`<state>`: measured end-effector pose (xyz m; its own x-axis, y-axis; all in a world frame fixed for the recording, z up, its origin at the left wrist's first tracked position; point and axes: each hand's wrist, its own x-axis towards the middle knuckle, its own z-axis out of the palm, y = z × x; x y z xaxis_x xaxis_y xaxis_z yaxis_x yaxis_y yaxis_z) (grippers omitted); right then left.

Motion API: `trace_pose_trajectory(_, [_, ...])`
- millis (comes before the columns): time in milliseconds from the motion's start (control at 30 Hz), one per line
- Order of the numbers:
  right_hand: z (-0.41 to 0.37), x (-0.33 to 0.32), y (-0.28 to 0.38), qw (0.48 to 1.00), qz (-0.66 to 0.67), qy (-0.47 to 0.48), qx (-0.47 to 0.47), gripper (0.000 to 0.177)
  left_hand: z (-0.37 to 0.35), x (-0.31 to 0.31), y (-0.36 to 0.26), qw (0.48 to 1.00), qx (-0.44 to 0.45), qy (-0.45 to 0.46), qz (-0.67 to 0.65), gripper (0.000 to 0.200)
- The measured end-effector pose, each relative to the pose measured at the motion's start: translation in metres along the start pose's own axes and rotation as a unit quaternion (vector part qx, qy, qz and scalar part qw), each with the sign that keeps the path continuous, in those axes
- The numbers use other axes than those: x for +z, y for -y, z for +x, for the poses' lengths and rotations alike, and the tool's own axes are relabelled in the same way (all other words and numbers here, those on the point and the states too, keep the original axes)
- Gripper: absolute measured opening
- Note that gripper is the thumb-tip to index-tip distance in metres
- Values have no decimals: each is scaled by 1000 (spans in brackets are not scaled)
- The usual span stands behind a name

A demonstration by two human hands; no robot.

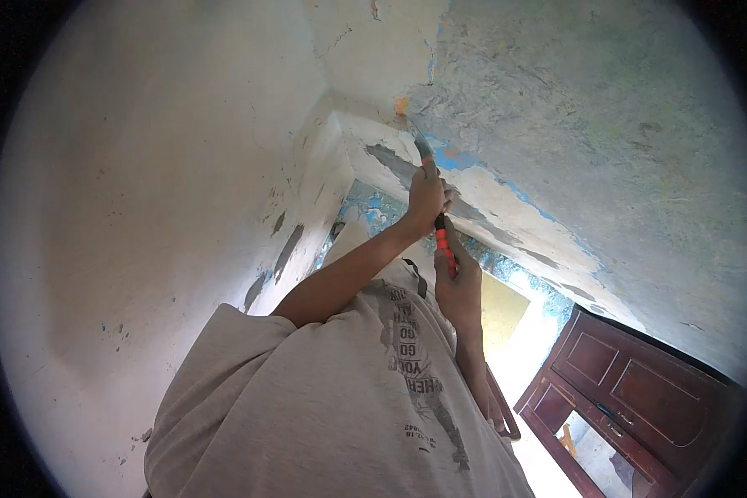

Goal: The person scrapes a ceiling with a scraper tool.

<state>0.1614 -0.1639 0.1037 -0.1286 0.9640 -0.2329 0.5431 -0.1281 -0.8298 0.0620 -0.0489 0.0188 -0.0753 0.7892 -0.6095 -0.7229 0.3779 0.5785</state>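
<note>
A long-handled scraper (442, 236) with a black and red grip slants up to the wall, held in both hands. My left hand (426, 201) is closed round the upper part of the handle, just below the blade. Lower down, my right hand (461, 286) wraps the red and black end of the grip. The metal blade (418, 139) lies at the wall surface beside a small orange patch (402, 105); exact contact is hard to make out. Around it, the grey scraped wall (556, 124) meets blue paint (455, 156) and a remaining pale coating (506, 203).
A pale cracked wall (158, 191) rises on the left, with dark chipped spots (289, 249). Lower right stands a dark brown wooden cabinet (631, 390) with a mirror-like panel (593, 452). Bright light comes in behind my right arm.
</note>
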Motion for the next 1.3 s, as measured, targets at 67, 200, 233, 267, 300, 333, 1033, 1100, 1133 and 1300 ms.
trace_pose_trajectory(67, [7,5,-2,1000,-5,12,10,47,15,-13,8,1000,22,5,-13,40])
trace_pose_trajectory(200, [3,-5,2,999,-7,17,26,48,12,-5,7,1000,2,-2,-26,39])
trace_pose_trajectory(233, [2,-7,3,1000,-11,15,25,48,14,-3,4,1000,3,-10,-24,39])
trace_pose_trajectory(267, [1,-8,4,999,-16,14,26,48,14,-3,3,1000,2,-19,-23,38])
trace_pose_trajectory(300, [3,-6,3,1000,-17,12,9,48,14,-3,5,999,-2,-29,-22,38])
trace_pose_trajectory(333, [8,-2,0,1000,-18,10,-7,47,16,-7,8,999,8,-13,-28,38])
trace_pose_trajectory(1033, [3,-9,-3,1000,-12,3,-21,47,13,-4,5,1000,2,-3,-22,37])
trace_pose_trajectory(1100, [3,-13,2,1000,-7,18,0,47,12,0,-1,1000,-4,-5,-24,38])
trace_pose_trajectory(1133, [6,-11,0,1000,-15,22,4,47,10,-1,0,1000,-11,-8,-26,38])
trace_pose_trajectory(1300, [6,-14,6,999,-28,24,28,47,16,-6,9,1000,17,8,-17,37])
